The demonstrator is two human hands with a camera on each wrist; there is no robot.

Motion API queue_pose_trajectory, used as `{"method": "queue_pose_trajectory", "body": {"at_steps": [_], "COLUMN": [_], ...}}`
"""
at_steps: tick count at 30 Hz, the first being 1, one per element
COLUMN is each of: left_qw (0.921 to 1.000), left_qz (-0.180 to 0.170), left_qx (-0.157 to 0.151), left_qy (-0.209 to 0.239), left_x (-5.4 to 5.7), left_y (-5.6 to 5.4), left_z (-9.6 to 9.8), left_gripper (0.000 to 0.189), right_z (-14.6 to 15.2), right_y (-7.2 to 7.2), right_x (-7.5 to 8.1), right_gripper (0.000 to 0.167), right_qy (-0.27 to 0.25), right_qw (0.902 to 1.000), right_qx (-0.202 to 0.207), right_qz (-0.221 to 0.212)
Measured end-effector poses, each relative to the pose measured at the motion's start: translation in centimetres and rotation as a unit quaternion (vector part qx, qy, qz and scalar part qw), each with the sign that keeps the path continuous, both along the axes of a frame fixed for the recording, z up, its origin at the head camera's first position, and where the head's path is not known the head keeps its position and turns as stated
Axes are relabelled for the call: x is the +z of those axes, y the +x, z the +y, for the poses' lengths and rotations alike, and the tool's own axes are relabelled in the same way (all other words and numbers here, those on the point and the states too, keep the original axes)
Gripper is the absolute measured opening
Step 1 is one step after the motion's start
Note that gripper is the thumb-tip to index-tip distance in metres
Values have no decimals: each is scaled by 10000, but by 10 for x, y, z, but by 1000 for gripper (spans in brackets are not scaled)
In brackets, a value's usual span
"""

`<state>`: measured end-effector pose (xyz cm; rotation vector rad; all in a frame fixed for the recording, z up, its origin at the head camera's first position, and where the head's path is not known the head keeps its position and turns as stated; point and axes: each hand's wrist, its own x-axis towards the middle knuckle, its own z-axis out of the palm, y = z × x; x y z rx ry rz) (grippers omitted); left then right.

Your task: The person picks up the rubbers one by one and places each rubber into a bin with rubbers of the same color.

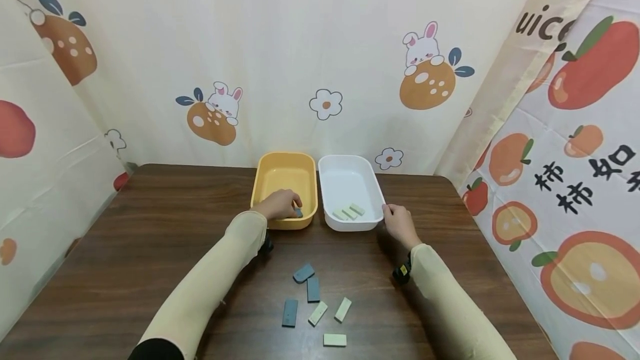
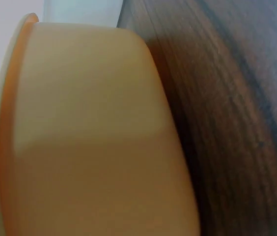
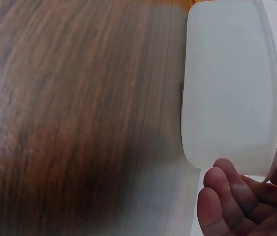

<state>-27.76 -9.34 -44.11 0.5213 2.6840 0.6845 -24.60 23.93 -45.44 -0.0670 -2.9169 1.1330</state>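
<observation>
My left hand (image 1: 281, 203) reaches over the near rim of a yellow plastic bin (image 1: 285, 161). Its fingers bend down at a small blue-grey block (image 1: 298, 213) inside, seemingly pinching it; the hand partly hides the block. The left wrist view shows mainly the bin's outer wall (image 2: 89, 98). At the near right corner of a white plastic bin (image 1: 350, 168), my right hand (image 1: 400, 224) pinches the rim, with the thumb on top and fingers (image 3: 217, 179) underneath in the right wrist view. Several pale green blocks (image 1: 349, 211) lie in the white bin.
On the brown wooden table (image 1: 165, 226) in front of the bins lie three blue-grey blocks (image 1: 313, 289) and three pale green blocks (image 1: 334, 340). A printed curtain (image 1: 280, 60) hangs behind the table, with more cloth (image 1: 565, 182) at the right side.
</observation>
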Motion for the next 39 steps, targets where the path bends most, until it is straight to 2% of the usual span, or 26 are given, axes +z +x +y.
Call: {"method": "queue_pose_trajectory", "body": {"at_steps": [7,13,22,29,39], "left_qw": [9999,9996,9971,9950,9875], "left_qz": [-146,-77,599,725,1160], "left_qx": [-2,-37,393,678,1036], "left_qy": [58,253,253,96,253], "left_x": [3,1,7,7,11], "left_y": [0,2,7,9,16], "left_z": [3,-3,-18,-23,-28], "left_gripper": [29,26,25,28,33], "right_z": [1,-1,0,0,0], "right_y": [0,2,0,-1,0], "right_x": [-1,-2,-1,-4,-3], "right_gripper": [42,42,42,42,42], "right_qy": [12,17,-31,-11,-55], "right_qw": [10000,10000,10000,10000,10000], "right_qx": [-24,-8,-29,-34,-52], "right_qz": [-24,-26,-28,-32,-24]}}
